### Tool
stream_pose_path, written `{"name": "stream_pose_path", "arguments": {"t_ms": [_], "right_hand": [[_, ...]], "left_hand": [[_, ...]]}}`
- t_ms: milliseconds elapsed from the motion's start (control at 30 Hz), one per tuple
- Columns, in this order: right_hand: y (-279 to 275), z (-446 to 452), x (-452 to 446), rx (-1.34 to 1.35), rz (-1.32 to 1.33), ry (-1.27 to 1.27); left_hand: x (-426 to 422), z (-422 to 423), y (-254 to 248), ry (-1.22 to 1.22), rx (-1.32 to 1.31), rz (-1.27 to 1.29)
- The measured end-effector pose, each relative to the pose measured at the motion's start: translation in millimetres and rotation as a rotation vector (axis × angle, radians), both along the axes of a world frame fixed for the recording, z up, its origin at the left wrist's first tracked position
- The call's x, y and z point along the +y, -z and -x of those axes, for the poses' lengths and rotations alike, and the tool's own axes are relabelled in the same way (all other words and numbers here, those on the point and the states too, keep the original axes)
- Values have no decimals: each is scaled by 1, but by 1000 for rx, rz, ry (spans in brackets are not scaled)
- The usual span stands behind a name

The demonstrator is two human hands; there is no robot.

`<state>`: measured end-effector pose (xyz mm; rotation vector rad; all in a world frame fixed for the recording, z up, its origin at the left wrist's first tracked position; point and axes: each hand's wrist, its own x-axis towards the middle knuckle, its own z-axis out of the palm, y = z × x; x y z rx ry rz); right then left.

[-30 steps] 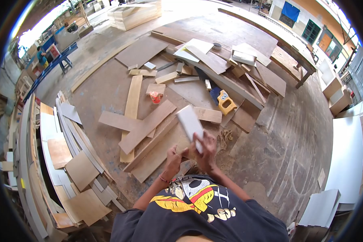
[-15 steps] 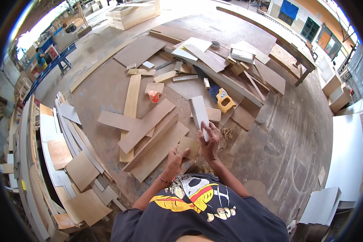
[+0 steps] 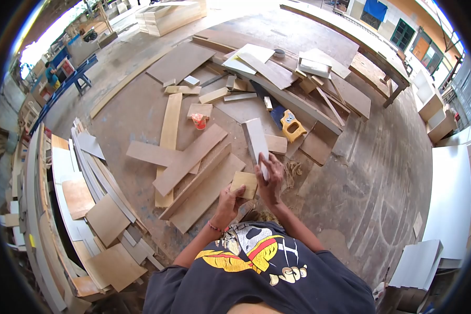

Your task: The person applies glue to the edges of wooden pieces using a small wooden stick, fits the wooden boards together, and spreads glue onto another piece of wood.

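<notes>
My left hand (image 3: 230, 201) pinches a small square wooden piece (image 3: 244, 184) between thumb and fingers, low in front of my shirt. Close beside it, my right hand (image 3: 270, 178) is closed round the lower end of a white-faced wooden block (image 3: 255, 137), which points away from me. Beyond the block lies a handsaw with a yellow handle (image 3: 292, 126), its blade partly under wood. An orange-red cup (image 3: 199, 121) sits by a small wood offcut. Left of my hands, long boards (image 3: 191, 159) lie crossed over one another.
Stacked panels and strips (image 3: 107, 220) line the left side. A heap of boards (image 3: 277, 73) lies ahead, with a long table (image 3: 371, 49) behind it. White panels (image 3: 445, 199) stand at right. Another person (image 3: 51, 76) is far off at upper left.
The square wooden piece in my left hand has risen slightly and turned more face-up. The white-faced block has shifted a little to the left and nearer in my right hand.
</notes>
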<state>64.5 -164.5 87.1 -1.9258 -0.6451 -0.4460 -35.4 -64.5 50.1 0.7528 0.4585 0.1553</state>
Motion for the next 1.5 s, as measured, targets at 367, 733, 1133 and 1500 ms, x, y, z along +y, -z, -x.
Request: {"name": "stream_pose_path", "arguments": {"t_ms": [367, 733, 1133, 1500], "right_hand": [[-2, -10, 3, 61, -83, -19], [-13, -11, 3, 33, -104, -52], [-9, -14, 2, 7, -11, 24], [-6, -8, 1, -104, 80, 36]], "left_hand": [[-7, 5, -15, 9, 51, 98], [0, 4, -24, 74, 34, 61], [-3, -1, -38, -72, 38, -276], [-6, -1, -37, -72, 43, -273]]}}
